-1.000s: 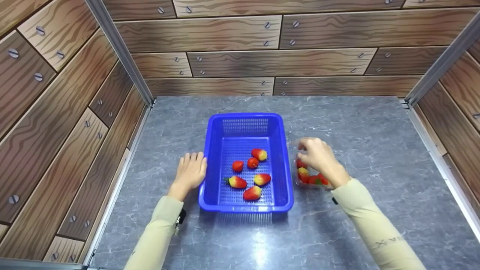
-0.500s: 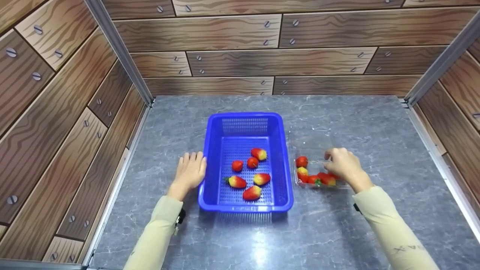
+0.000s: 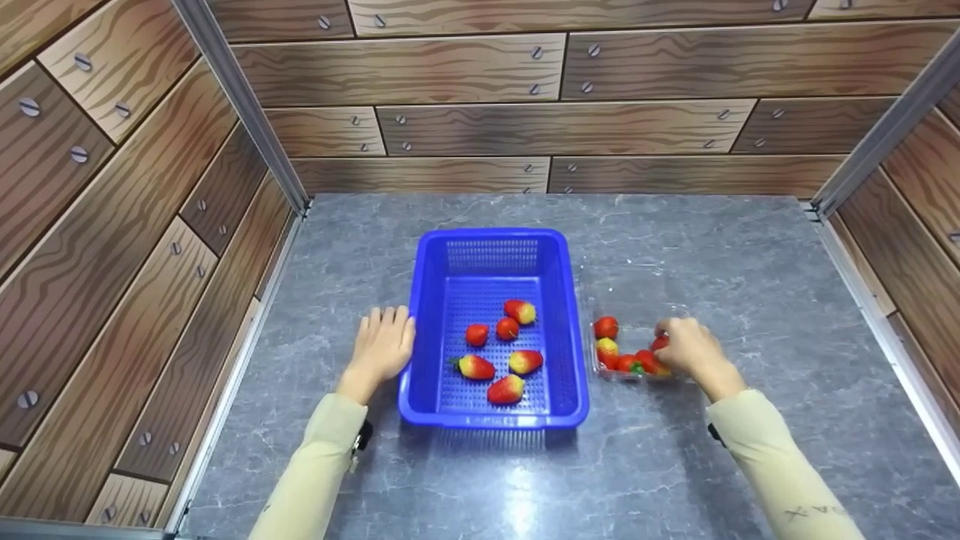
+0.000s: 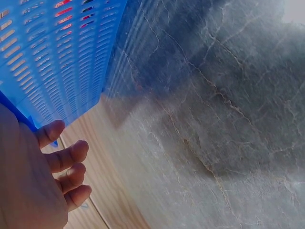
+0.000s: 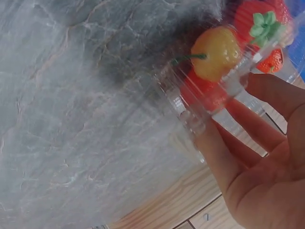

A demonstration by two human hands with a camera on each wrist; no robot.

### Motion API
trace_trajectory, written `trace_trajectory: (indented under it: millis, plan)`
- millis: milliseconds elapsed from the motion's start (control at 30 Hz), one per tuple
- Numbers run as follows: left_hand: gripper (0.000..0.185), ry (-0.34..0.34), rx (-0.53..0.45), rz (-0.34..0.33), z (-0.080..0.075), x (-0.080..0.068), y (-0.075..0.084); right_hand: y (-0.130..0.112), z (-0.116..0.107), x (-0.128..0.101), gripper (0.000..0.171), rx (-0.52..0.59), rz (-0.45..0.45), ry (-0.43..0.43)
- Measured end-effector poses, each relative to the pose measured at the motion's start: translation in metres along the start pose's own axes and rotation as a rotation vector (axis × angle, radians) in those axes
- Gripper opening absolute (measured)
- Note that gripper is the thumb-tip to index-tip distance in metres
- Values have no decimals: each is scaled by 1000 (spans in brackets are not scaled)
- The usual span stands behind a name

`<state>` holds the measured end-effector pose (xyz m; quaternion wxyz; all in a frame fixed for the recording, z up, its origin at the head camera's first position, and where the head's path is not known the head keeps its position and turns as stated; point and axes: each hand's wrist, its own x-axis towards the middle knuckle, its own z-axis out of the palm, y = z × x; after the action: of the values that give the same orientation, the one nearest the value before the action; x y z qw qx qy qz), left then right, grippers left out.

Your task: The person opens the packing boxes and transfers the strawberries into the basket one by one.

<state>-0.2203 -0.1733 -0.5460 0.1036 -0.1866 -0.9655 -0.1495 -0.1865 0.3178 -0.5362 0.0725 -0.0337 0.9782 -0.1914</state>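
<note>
Right hand [image 3: 690,351] gripping clear punnet [image 3: 637,341] wall, probably light, flimsy, crushable; left hand [image 3: 384,343] flat, fingers relaxed, against blue basket [image 3: 420,315], mid-surface

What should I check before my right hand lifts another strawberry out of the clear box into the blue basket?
1. Right hand at the clear box: ok, fingers on its rim.
2. Strawberry gripped: cannot tell, fingertips hidden.
3. Strawberries left in the box: ok, several.
4. Blue basket steadied: ok, left hand rests flat against its side.
5. Room in the basket: ok, six strawberries, bare floor at the far end.
6. Path between box and basket: ok, they sit side by side.
</note>
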Motion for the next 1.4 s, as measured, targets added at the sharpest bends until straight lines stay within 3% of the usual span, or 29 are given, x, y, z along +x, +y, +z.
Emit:
trace_trajectory:
  millis: [300,533,667,1400]
  plan:
    - [25,-4,9,-4,1,0,-2,-1,10,4,33,54,18,-28]
    - [26,-11,18,-8,1,-1,-1,3,15,5,19,69,-2,-19]
    - [26,-5,13,-5,0,-2,-1,4,18,7,20,65,-10,-13]
    - [26,-20,13,-17,-2,0,0,-7,-4,7,34,88,15,51]
